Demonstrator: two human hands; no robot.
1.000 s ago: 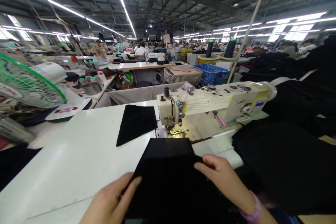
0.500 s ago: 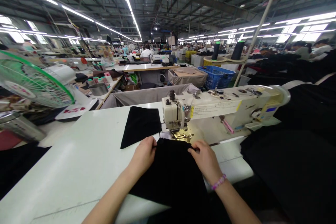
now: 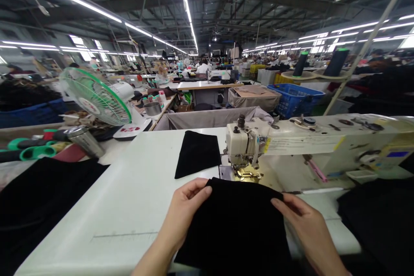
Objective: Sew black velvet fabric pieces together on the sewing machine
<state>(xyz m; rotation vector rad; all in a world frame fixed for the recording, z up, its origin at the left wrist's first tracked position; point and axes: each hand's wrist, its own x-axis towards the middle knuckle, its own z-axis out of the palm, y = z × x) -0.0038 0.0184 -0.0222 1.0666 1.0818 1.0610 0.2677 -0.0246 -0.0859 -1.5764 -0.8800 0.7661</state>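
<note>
A piece of black fabric (image 3: 241, 224) hangs between my two hands at the front of the sewing table. My left hand (image 3: 186, 207) pinches its upper left corner between thumb and fingers. At the upper right corner my right hand (image 3: 302, 217) grips it the same way, so the top edge is stretched nearly straight. Just beyond that edge stands a cream sewing machine (image 3: 244, 142), its brass-coloured needle plate (image 3: 248, 174) showing. A second black fabric piece (image 3: 198, 154) lies flat on the table, left of the needle area. The held cloth's lower end runs out of view.
The white tabletop (image 3: 129, 189) stretches left. A green-rimmed fan (image 3: 97, 97), a steel flask (image 3: 84, 140) and green spools (image 3: 38, 152) stand beyond its left edge. Dark cloth (image 3: 381, 220) is heaped at right. Behind the machine are a blue basket (image 3: 296, 99) and thread cones (image 3: 336, 62).
The view has swung left, so things appear farther right. Both hands have come closer with the black fabric and spread its top edge wider. The second piece stays on the table.
</note>
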